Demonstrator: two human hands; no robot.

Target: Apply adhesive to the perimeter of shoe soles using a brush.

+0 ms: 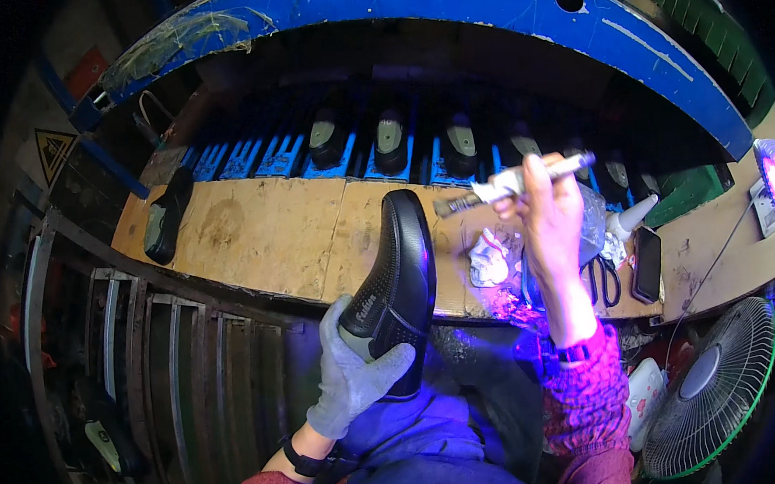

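My left hand [353, 380], in a grey-white glove, is closed round the heel end of a black perforated shoe [403, 272]. The shoe is held upright above my lap, toe pointing away from me. My bare right hand [551, 220] grips a brush [505, 185] with a pale wrapped handle, to the right of the shoe. The brush's dark end points left toward the toe and stays apart from it. Below the brush, a crumpled white cloth [488, 259] lies on the cardboard-covered bench [273, 226].
Several shoes on lasts, including one black shoe [390, 141], stand on blue racks beneath a blue metal beam [445, 2]. Another shoe [169, 217] lies at the bench's left. Scissors [606, 283], a white nozzle [636, 216] and a fan [711, 387] are right; a metal rack [139, 343] is left.
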